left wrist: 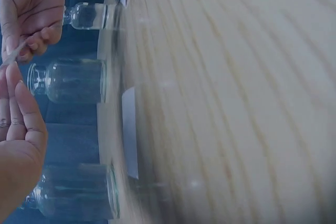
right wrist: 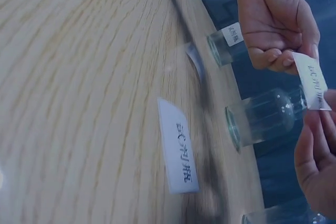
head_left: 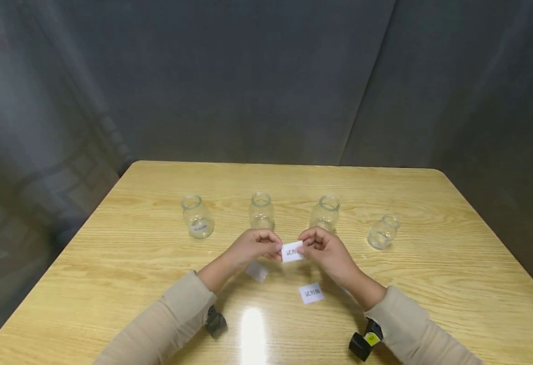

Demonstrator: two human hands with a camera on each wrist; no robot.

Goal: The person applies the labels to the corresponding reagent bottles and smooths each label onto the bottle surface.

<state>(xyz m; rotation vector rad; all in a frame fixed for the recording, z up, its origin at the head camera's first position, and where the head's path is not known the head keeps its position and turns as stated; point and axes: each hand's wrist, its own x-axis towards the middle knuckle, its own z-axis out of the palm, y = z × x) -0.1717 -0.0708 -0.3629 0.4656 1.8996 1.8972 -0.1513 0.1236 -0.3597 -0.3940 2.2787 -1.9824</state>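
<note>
Both hands hold one white paper label (head_left: 292, 251) with dark handwritten characters, raised above the table. My left hand (head_left: 257, 245) pinches its left end between thumb and fingers. At its right end, the thumb and fingers of my right hand (head_left: 329, 252) pinch it too, covering part of the writing. Behind the hands stand two glass jars, a middle-left jar (head_left: 261, 212) and a middle-right jar (head_left: 325, 213) whose lower part is partly hidden. A second written label (head_left: 311, 293) lies on the table below the right hand. Another white slip (head_left: 257, 271) lies beneath the left wrist.
At the left stands a glass jar (head_left: 198, 218) with a written label on its front. A smaller glass jar (head_left: 384, 232) stands at the right. The wooden table (head_left: 111, 274) ends at a grey curtain (head_left: 229, 86). Part of another white piece shows by the right forearm.
</note>
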